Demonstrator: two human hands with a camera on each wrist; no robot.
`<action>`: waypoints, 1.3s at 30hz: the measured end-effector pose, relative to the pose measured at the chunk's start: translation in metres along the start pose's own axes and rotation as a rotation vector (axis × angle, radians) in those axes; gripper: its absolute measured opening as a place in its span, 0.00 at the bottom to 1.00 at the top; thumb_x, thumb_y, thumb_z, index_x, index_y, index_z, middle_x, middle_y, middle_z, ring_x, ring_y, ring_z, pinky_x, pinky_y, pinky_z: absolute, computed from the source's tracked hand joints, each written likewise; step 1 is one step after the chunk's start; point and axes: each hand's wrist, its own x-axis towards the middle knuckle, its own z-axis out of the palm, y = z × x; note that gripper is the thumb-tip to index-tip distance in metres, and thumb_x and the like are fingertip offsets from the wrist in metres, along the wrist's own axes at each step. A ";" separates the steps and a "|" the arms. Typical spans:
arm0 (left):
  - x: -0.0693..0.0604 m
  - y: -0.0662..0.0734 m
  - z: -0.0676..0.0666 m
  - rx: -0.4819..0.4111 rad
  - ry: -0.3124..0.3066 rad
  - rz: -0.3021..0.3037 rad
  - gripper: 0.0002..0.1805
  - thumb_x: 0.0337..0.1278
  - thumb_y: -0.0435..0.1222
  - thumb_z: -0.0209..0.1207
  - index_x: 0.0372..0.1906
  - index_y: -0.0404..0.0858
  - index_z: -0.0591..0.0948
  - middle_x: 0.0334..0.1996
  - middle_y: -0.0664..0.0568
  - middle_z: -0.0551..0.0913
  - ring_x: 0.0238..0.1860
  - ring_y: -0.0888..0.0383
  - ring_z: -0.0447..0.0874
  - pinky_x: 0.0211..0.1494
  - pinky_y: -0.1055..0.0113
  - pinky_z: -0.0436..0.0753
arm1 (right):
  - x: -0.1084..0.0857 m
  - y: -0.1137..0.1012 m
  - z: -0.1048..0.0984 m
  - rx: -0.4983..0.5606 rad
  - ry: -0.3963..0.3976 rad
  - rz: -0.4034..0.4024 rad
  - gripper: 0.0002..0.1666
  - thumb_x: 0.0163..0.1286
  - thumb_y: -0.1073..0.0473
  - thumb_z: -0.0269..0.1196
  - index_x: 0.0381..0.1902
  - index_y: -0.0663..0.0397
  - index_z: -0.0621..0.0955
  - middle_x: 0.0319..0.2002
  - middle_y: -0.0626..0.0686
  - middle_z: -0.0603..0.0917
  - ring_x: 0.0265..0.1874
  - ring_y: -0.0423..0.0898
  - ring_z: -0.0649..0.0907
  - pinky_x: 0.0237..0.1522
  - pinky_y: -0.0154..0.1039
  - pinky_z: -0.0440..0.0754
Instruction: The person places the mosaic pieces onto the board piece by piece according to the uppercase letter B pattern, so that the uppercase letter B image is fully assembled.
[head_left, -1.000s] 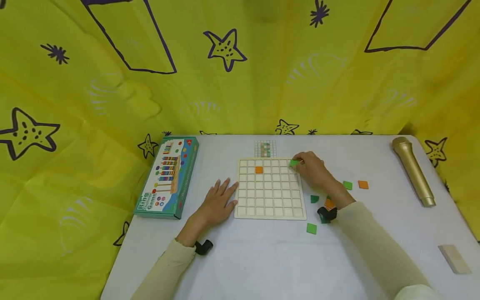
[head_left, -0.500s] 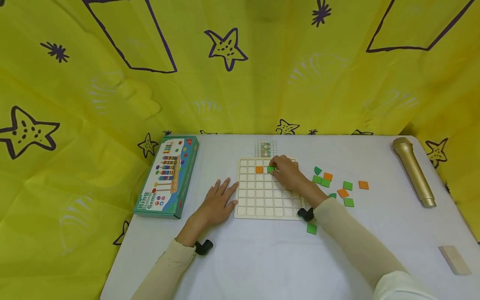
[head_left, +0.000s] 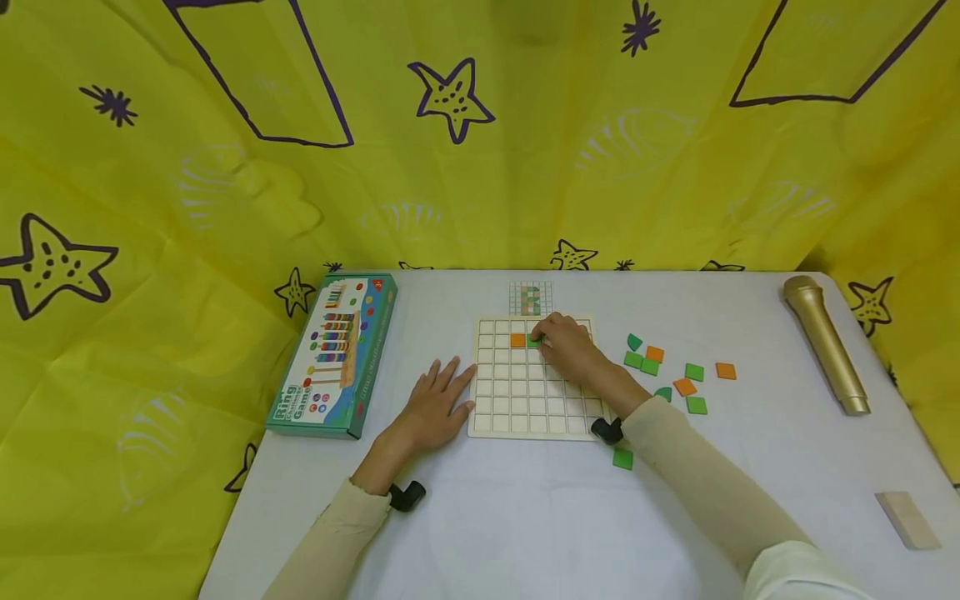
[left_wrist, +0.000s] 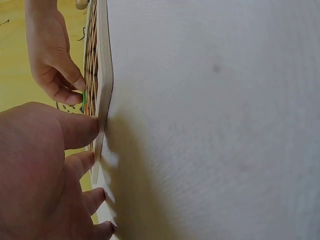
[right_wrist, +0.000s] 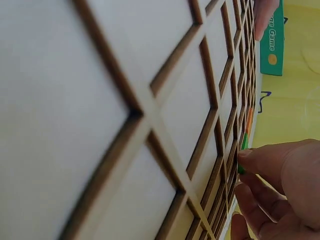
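A pale wooden grid board point(head_left: 537, 392) lies on the white table. In its second row from the back sits an orange square tile point(head_left: 518, 340). My right hand point(head_left: 573, 350) pinches a green tile point(right_wrist: 244, 142) between thumb and fingertips, at the cell just right of the orange one; the fingers cover part of it. My left hand point(head_left: 435, 410) lies with spread, straight fingers at the board's left edge, thumb and a finger touching the frame in the left wrist view. Behind the board is a small printed grid card point(head_left: 531, 297) with a coloured pattern.
Loose green tiles point(head_left: 694, 372) and orange tiles point(head_left: 726, 371) lie right of the board, with one green tile point(head_left: 622, 459) nearer the front. A boxed ring game point(head_left: 333, 358) stands left. A gold microphone point(head_left: 827, 346) and a wooden block point(head_left: 908, 520) are far right.
My right hand has carried the green tile leftward from the board's back right corner to beside the orange tile, shifting slightly left in the last half second. The left hand stays put.
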 end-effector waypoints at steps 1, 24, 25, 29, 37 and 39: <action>0.000 0.000 0.000 0.000 -0.003 -0.003 0.34 0.83 0.49 0.47 0.86 0.48 0.57 0.86 0.41 0.49 0.85 0.33 0.38 0.83 0.33 0.46 | 0.000 0.000 0.000 -0.002 0.007 -0.003 0.11 0.78 0.64 0.63 0.54 0.56 0.85 0.59 0.57 0.80 0.63 0.58 0.76 0.62 0.59 0.70; 0.000 -0.003 0.003 0.023 -0.010 0.003 0.34 0.84 0.51 0.44 0.87 0.51 0.54 0.87 0.44 0.47 0.86 0.36 0.37 0.84 0.36 0.45 | -0.059 0.072 -0.075 -0.058 0.010 0.358 0.29 0.80 0.50 0.63 0.65 0.68 0.74 0.62 0.74 0.71 0.60 0.71 0.72 0.60 0.70 0.64; 0.000 -0.003 0.003 0.023 -0.009 0.003 0.34 0.84 0.51 0.44 0.87 0.51 0.54 0.87 0.44 0.47 0.86 0.36 0.37 0.84 0.36 0.45 | -0.061 0.074 -0.078 -0.057 -0.012 0.376 0.29 0.80 0.51 0.63 0.65 0.69 0.73 0.61 0.75 0.71 0.58 0.71 0.73 0.58 0.70 0.64; 0.000 -0.004 0.003 0.022 0.000 0.002 0.34 0.84 0.51 0.45 0.87 0.50 0.55 0.86 0.43 0.48 0.86 0.35 0.37 0.84 0.36 0.46 | -0.064 0.080 -0.087 -0.037 -0.075 0.393 0.24 0.81 0.56 0.60 0.64 0.70 0.72 0.57 0.75 0.75 0.54 0.69 0.76 0.56 0.69 0.65; 0.000 -0.004 0.003 0.021 -0.012 -0.005 0.35 0.84 0.51 0.44 0.87 0.51 0.54 0.87 0.44 0.47 0.86 0.36 0.37 0.84 0.36 0.45 | -0.061 0.084 -0.085 -0.055 -0.033 0.345 0.21 0.84 0.58 0.56 0.62 0.72 0.76 0.57 0.73 0.82 0.49 0.65 0.81 0.55 0.66 0.68; 0.000 -0.004 0.004 0.016 -0.009 -0.005 0.34 0.84 0.51 0.45 0.87 0.51 0.54 0.87 0.44 0.47 0.86 0.36 0.37 0.84 0.36 0.45 | -0.062 0.085 -0.085 -0.027 -0.008 0.358 0.23 0.86 0.55 0.53 0.63 0.72 0.77 0.53 0.72 0.83 0.44 0.62 0.81 0.52 0.61 0.72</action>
